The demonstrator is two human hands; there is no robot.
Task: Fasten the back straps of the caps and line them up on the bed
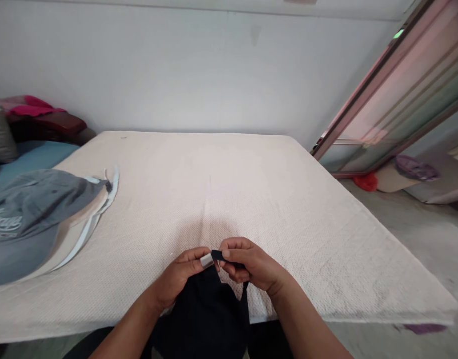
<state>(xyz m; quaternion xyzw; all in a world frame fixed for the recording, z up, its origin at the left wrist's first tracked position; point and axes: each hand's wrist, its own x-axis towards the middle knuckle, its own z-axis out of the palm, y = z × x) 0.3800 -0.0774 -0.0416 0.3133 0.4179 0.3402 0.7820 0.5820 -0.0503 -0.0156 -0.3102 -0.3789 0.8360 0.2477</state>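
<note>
Near the front edge of the bed-like surface, a dark cloth item (206,314) hangs below my hands, partly over the edge. My left hand (184,274) pinches a small silvery buckle (206,261) at the top of the item. A dark strap (218,256) runs from this buckle to my right hand (247,262), whose thumb and fingers are closed on it. The two hands are close together. Another thin part of the dark item slants down under my right hand.
Stacked caps, a grey one (30,214) on top, lie at the left on the cream cover (251,179). Behind stands a pale wall (199,70). A blue cushion (38,154) is at far left, a glass door (393,94) at right.
</note>
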